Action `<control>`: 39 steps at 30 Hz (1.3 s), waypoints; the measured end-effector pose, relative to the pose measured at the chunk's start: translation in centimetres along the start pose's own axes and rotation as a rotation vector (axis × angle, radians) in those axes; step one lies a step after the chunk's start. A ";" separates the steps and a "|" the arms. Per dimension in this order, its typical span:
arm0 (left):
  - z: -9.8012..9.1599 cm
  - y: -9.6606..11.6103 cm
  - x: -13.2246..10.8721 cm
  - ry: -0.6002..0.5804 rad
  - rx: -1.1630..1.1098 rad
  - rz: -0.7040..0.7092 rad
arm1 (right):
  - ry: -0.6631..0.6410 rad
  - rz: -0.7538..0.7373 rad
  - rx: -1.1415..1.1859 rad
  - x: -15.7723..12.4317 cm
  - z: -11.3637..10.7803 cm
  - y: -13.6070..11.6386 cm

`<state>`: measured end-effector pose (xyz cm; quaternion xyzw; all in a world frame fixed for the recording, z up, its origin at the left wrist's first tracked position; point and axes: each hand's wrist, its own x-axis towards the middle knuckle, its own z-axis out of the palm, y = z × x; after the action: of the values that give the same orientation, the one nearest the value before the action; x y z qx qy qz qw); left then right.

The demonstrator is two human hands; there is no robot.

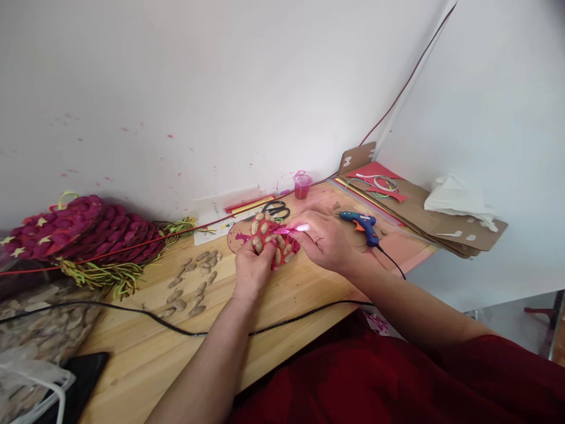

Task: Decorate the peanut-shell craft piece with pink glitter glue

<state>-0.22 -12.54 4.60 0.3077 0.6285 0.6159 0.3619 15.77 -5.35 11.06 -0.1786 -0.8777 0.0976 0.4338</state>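
My left hand (252,268) grips the near edge of a red round piece (271,241) covered with peanut shells, just above the wooden table (282,288). My right hand (324,238) is closed on a thin pink-and-white brush (293,229) whose tip rests on the shells. Several loose peanut shells (194,282) lie on the table to the left of my left hand. A blue glue gun (364,224) lies just right of my right hand.
Black scissors (276,209), a small pink cup (302,185) and coloured sticks sit by the wall. Dark red woven pieces (83,229) lie at the left. Cardboard sheets (424,215) with a white cloth fill the right corner. A black cable (185,330) crosses the table.
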 end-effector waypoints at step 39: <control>0.1 0.1 -0.2 -0.070 -0.094 0.032 | 0.157 0.211 0.275 0.6 0.5 0.5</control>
<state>-0.04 -12.69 4.69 0.3219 0.5810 0.6392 0.3877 15.16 -4.68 11.00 -0.2159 -0.7961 0.2473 0.5084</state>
